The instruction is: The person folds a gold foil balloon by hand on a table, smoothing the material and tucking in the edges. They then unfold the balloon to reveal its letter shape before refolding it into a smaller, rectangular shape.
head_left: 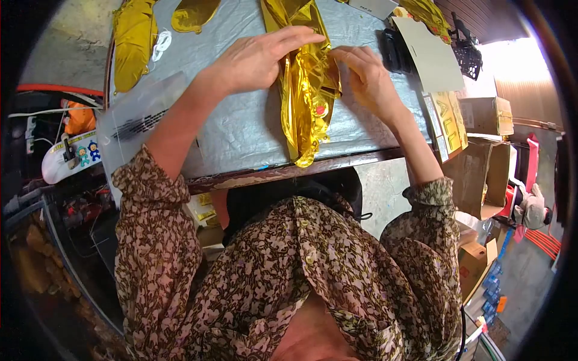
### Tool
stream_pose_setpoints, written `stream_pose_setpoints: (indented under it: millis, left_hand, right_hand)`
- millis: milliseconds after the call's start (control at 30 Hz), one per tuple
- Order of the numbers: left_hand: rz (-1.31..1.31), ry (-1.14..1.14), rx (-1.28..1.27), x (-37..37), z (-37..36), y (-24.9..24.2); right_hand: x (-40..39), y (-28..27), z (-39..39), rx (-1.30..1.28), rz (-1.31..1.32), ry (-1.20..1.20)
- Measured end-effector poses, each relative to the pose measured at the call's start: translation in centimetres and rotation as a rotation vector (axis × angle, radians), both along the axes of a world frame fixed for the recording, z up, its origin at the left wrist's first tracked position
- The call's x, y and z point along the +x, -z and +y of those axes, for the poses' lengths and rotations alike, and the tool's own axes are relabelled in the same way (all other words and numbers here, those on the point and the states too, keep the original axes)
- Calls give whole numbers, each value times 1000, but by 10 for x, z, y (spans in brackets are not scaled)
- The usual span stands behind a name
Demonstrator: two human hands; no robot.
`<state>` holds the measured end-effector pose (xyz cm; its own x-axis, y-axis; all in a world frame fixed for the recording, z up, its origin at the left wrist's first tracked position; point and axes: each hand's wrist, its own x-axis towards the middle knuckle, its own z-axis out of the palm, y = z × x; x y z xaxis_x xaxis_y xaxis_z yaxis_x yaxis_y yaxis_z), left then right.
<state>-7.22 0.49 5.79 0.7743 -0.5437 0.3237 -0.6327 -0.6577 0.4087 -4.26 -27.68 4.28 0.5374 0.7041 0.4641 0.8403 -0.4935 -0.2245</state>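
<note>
A shiny, crumpled gold foil balloon point(306, 102), deflated, lies lengthwise on the table, its lower end hanging slightly over the front edge. A small red round mark point(320, 111) shows on it. My left hand point(262, 59) reaches across the foil from the left, fingers stretched out together and pointing right; its thumb is mostly hidden. On the other side, my right hand point(367, 78) has its fingers bent and pressed together at the foil's right edge, pinching it. Part of the foil between the hands is covered by my left fingers.
The table point(235, 132) has a grey-blue cover. More gold foil pieces point(133, 45) and white string point(161, 45) lie at the left, beside a clear plastic sheet point(147, 108). A pale cardboard sheet point(427, 54) and black object point(394, 51) are at right; cardboard boxes point(472, 171) stand beyond.
</note>
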Motion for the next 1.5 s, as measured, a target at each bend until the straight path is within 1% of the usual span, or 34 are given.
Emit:
stream_pose_setpoints:
  millis: [33,67,100,133,167,267,333,367,400,433,467,533,567,600,667,700,767,800,867,967,1067,1167,1367,1500]
  left_hand:
    - [65,14,54,4,0,-5]
    - [62,15,55,7,0,-8]
    - [101,18,138,11,1,-12]
    - [138,22,222,13,1,-14]
    - [133,28,225,13,1,-16]
    - [139,23,250,13,9,-15]
    - [65,61,265,11,17,-13]
    - [68,59,269,11,22,-10]
    - [97,78,212,9,25,-10]
    - [122,98,155,7,28,-10]
    - [124,100,157,3,31,-10]
    - [89,21,106,-5,37,-11]
    - [50,43,81,-4,44,-6]
    - [52,43,83,-5,47,-3]
    - [85,13,15,-8,55,2]
    - [88,11,17,-11,56,2]
    - [129,-48,-26,-19,58,0]
    - [129,-49,-26,-20,60,3]
    - [24,-11,-76,-23,66,12]
    - [54,3,-147,-29,68,14]
    - [71,17,-162,-32,70,14]
    - [46,43,-219,-31,71,16]
    - [47,89,-190,-22,74,18]
    - [75,70,-223,-20,62,13]
  right_hand:
    - [-12,-8,2,26,202,71]
    - [-21,-11,6,53,404,143]
    - [-25,-9,11,55,403,146]
    - [-29,-5,16,137,489,146]
    - [-32,-1,19,221,571,147]
    - [-32,10,22,300,640,152]
    - [-34,17,23,317,608,145]
    - [-34,19,24,327,588,145]
    - [-35,17,26,329,596,144]
    - [-37,11,26,238,529,134]
    - [-38,8,27,147,460,123]
    - [-39,14,30,145,417,98]
    - [-40,17,32,140,371,69]
    - [-41,18,35,142,372,69]
    - [-44,18,43,100,248,28]
    - [-48,18,48,102,251,26]
    - [-55,14,58,17,207,32]
    - [-58,12,61,18,207,31]
    - [-60,9,66,-99,150,7]
    - [-60,16,69,-140,108,10]
    - [-61,17,68,-147,78,7]
    - [-62,14,67,-176,104,-9]
    - [-66,6,67,-174,114,-33]
    - [-66,8,66,-187,102,-33]
